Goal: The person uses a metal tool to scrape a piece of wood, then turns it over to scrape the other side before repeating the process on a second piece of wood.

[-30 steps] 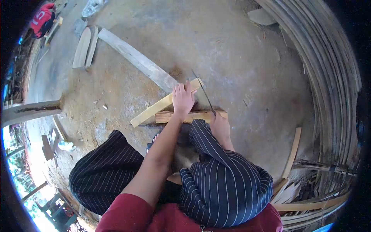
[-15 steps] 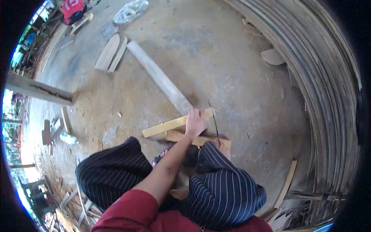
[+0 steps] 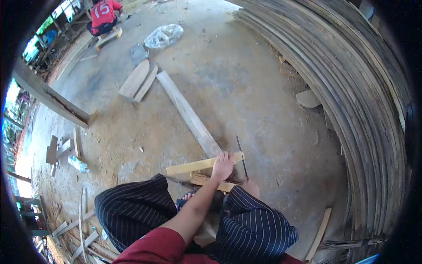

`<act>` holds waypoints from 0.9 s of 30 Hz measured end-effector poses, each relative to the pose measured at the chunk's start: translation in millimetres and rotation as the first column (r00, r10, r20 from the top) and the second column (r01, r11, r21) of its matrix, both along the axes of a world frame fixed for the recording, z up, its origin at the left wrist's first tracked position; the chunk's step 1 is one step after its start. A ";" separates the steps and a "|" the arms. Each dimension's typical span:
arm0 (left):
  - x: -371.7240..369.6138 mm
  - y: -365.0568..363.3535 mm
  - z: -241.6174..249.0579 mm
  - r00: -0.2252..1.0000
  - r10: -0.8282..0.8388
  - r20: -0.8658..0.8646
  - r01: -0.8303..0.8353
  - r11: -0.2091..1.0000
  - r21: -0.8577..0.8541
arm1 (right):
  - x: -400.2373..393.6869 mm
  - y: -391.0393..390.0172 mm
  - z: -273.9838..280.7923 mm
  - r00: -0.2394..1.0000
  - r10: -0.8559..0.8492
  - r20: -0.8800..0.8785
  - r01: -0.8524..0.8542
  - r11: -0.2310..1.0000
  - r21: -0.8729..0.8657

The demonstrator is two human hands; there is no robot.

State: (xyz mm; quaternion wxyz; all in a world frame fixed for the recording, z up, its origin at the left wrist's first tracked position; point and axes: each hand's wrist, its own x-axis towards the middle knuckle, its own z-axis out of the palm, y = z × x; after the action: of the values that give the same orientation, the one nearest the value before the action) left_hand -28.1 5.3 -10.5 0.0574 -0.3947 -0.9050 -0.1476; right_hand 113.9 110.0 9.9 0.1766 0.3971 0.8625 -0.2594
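**Blade (image 3: 241, 152) at the pale strip's (image 3: 191, 167) right end**

Head view, from my remote seat. Left hand (image 3: 223, 167): fingers clamped over the strip, near that end. Right hand (image 3: 251, 188): fingers seem closed round the blade's near end; grip partly hidden. Strip lies low over the floor (image 3: 272, 132), by the grey board's (image 3: 189, 115) near end; rough block (image 3: 200, 179) just below. I judge this a cutting step; a clean stroke calls for a steady strip, left fingers clear.
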 end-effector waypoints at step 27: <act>4.2 -6.0 3.1 0.998 -0.057 0.018 0.057 0.998 -0.010 | -0.6 -3.8 -8.1 0.977 -0.051 -0.209 0.047 0.999 -0.024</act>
State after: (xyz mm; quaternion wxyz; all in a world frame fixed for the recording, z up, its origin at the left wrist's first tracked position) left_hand -23.8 -0.7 -7.3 0.0431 -0.4192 -0.8947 -0.1481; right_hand 113.3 106.2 1.8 0.0821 0.3869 0.8638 -0.3120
